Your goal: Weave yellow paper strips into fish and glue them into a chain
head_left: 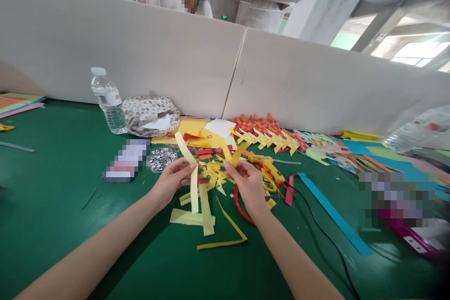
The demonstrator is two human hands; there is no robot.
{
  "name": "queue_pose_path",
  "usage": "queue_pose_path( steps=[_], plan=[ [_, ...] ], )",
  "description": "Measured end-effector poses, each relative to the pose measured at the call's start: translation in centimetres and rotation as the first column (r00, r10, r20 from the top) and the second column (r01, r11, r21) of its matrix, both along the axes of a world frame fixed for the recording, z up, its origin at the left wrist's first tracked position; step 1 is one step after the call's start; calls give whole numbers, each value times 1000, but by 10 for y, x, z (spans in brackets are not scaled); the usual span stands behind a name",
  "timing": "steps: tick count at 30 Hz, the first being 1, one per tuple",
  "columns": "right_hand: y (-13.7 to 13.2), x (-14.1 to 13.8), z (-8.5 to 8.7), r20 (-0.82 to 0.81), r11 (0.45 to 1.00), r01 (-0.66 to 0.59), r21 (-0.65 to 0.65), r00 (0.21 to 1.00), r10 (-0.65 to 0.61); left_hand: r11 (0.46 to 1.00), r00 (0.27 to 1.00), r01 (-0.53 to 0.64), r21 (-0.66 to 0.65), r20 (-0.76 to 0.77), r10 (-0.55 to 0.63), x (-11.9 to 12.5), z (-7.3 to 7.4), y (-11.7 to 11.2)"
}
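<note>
My left hand (173,179) pinches a pale yellow paper strip (193,187) that is folded over, one end sticking up and the other hanging down. My right hand (247,183) pinches a darker yellow paper strip (236,154) that rises from its fingertips. Both hands are held just above the green table (63,206), over a heap of loose yellow strips (202,211) and cut scraps. Yellow-handled scissors (269,171) lie just right of my right hand.
A water bottle (108,101) and a patterned cloth pouch (151,115) stand at the back by the white divider (140,51). A small dish of googly eyes (161,158), woven paper fish (267,136), a blue strip (333,215), a black cable (326,239) and coloured sheets (386,159) lie around. Two people sit beyond the divider.
</note>
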State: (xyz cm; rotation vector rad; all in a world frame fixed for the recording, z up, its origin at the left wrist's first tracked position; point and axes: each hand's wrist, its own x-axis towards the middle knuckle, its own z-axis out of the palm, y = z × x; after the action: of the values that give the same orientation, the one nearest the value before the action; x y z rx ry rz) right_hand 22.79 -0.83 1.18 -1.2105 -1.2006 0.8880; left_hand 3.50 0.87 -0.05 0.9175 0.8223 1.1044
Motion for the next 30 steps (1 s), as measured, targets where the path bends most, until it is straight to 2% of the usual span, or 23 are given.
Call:
queue_pose_path(
  steps=[1,3,5,6,8,10,11,12,13,16,18,22,25,28,30],
  plan=[
    [1,2,1,-52,1000,23,-11,998,-23,1000,1000,-14,4,-9,14,0,0,1],
    [1,5,4,-131,999,-31,-16,991,29,999,999,-31,11,-23,32,0,-2,2],
    [-2,7,7,-170,975,-221,-7,961,216,999,999,-31,22,-24,31,1,-3,2],
    [-4,7,9,-178,935,-355,-13,921,347,999,999,-31,26,-21,31,1,-4,2],
    [-10,7,12,-177,777,-624,-78,776,605,999,999,-40,31,-25,41,2,-6,2],
    [-14,6,15,-166,618,-765,-184,644,747,999,999,-35,31,-36,36,2,-7,2],
    [-15,5,15,-155,582,-780,-230,620,769,999,999,-31,27,-40,32,2,-8,2],
    [-15,5,15,-137,581,-770,-264,626,768,999,999,-30,21,-38,31,2,-9,2],
    [-14,4,15,-116,606,-743,-282,654,748,1000,999,-23,14,-30,24,2,-10,2],
    [-10,2,12,-85,717,-643,-268,758,647,1000,1000,19,-6,-22,-19,2,-10,2],
    [-7,2,11,-87,769,-590,-248,804,589,998,998,57,-16,-34,-57,2,-10,2],
    [-5,1,11,-113,793,-543,-277,838,534,997,997,66,-32,-43,-67,1,-6,0],
    [-4,0,9,-158,801,-514,-306,857,490,990,990,137,-15,-23,-137,0,-2,-3],
    [-3,0,7,-172,829,-473,-298,881,441,971,971,237,-41,20,-236,-1,1,-6],
    [-2,0,6,-160,842,-459,-285,889,430,963,963,265,-44,64,-262,-1,2,-7]
  ],
)
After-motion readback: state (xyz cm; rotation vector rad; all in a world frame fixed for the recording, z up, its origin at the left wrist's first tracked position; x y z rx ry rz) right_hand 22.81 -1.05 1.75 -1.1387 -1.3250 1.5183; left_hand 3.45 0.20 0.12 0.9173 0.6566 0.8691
